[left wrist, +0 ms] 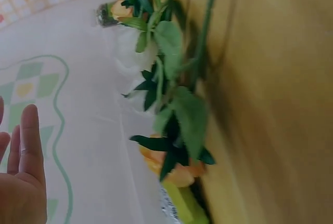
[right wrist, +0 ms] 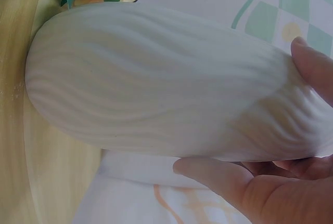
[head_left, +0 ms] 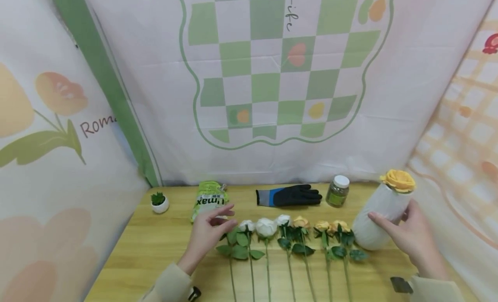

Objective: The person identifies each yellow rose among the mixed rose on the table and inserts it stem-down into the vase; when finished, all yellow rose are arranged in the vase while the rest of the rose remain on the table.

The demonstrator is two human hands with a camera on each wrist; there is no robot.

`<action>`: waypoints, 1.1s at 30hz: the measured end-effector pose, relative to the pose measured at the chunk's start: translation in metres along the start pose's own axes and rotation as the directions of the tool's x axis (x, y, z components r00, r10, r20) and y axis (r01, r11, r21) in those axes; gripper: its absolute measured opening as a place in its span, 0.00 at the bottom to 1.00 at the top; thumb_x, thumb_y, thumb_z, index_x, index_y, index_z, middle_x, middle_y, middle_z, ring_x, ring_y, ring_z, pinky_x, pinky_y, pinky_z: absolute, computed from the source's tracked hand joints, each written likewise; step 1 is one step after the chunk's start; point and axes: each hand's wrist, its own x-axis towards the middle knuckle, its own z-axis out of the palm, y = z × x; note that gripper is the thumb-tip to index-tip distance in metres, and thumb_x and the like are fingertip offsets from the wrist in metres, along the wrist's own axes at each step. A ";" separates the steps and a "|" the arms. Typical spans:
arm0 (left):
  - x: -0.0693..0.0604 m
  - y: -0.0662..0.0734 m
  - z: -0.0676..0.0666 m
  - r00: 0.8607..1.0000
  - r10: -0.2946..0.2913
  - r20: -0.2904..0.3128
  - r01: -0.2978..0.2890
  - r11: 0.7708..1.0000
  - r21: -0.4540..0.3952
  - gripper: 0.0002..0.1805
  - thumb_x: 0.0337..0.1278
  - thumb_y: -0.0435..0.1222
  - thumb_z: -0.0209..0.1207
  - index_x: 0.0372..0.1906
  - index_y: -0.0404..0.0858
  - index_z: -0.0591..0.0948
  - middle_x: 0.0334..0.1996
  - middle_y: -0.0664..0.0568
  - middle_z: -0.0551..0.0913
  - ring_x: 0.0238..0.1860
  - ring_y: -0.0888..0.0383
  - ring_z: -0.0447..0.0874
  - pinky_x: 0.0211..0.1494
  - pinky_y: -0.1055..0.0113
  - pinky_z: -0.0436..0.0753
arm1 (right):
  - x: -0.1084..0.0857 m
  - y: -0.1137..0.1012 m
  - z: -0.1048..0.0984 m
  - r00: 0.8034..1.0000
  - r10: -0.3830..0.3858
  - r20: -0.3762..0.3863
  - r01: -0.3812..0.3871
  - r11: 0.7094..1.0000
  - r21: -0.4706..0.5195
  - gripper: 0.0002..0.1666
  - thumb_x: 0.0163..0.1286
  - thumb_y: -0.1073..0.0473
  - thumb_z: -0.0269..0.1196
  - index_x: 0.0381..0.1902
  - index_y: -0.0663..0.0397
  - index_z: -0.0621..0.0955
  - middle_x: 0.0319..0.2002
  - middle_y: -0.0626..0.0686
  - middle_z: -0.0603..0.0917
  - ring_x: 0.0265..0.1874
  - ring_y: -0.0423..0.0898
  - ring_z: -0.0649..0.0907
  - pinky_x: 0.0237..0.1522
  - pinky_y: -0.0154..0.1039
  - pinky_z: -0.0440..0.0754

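Note:
On the right, a ribbed white vase (head_left: 379,220) leans to the right in the head view, a yellow rose (head_left: 398,181) at its mouth. My right hand (head_left: 414,237) grips it, thumb on the near side; the right wrist view shows the vase body (right wrist: 156,78) close up. My left hand (head_left: 210,232) hovers over the left end of a row of long-stemmed artificial flowers, fingers loosely extended and holding nothing. The row has white roses (head_left: 266,228), an orange one (head_left: 301,223) and yellow ones (head_left: 322,226). An orange flower head (left wrist: 179,174) appears in the left wrist view.
Along the back of the wooden table (head_left: 136,245) stand a small potted plant (head_left: 160,204), a green bag (head_left: 210,191), a black and blue glove (head_left: 295,195) and a white-lidded jar (head_left: 337,191). Printed cloth hangs behind and at both sides.

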 end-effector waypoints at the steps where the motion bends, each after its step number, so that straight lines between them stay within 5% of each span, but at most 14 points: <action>1: -0.003 -0.003 -0.002 1.000 -0.018 -0.011 0.018 1.000 -0.002 0.24 0.64 0.34 0.76 0.65 0.44 0.88 0.50 0.47 0.92 0.43 0.51 0.92 0.45 0.64 0.92 | 0.000 0.000 0.000 1.000 0.001 0.000 -0.001 1.000 -0.002 0.61 0.74 0.43 0.73 0.80 0.76 0.52 0.72 0.85 0.62 0.68 0.84 0.66 0.62 0.84 0.66; 6: -0.020 -0.015 -0.012 0.997 -0.072 -0.025 0.073 0.997 0.020 0.24 0.61 0.33 0.77 0.62 0.40 0.89 0.50 0.39 0.91 0.43 0.52 0.92 0.44 0.67 0.91 | 0.001 0.001 0.000 1.000 -0.007 0.001 0.007 1.000 0.003 0.60 0.74 0.43 0.73 0.80 0.76 0.52 0.71 0.85 0.62 0.67 0.85 0.66 0.62 0.84 0.66; 13: -0.042 -0.036 -0.027 0.996 -0.067 0.050 0.060 0.989 0.136 0.24 0.61 0.32 0.77 0.62 0.35 0.88 0.52 0.35 0.90 0.43 0.57 0.93 0.47 0.68 0.90 | 0.002 0.003 0.000 1.000 -0.010 -0.001 0.010 1.000 0.008 0.61 0.74 0.42 0.73 0.80 0.76 0.53 0.72 0.85 0.62 0.68 0.85 0.66 0.62 0.84 0.66; 24: -0.059 -0.058 -0.037 0.959 -0.146 0.245 0.066 0.950 0.307 0.23 0.62 0.38 0.77 0.62 0.40 0.89 0.37 0.59 0.91 0.34 0.62 0.90 0.37 0.67 0.89 | 0.002 0.004 0.000 1.000 -0.020 -0.013 0.020 1.000 0.002 0.59 0.74 0.43 0.73 0.78 0.77 0.55 0.71 0.85 0.63 0.67 0.85 0.66 0.62 0.84 0.66; 33: -0.062 -0.060 -0.036 0.937 -0.189 0.293 0.097 0.948 0.303 0.24 0.59 0.36 0.78 0.61 0.39 0.89 0.37 0.59 0.91 0.32 0.60 0.89 0.32 0.65 0.89 | 0.002 0.004 0.000 0.999 -0.029 -0.016 0.029 0.999 -0.021 0.58 0.74 0.42 0.73 0.77 0.77 0.57 0.69 0.85 0.65 0.66 0.84 0.68 0.60 0.83 0.69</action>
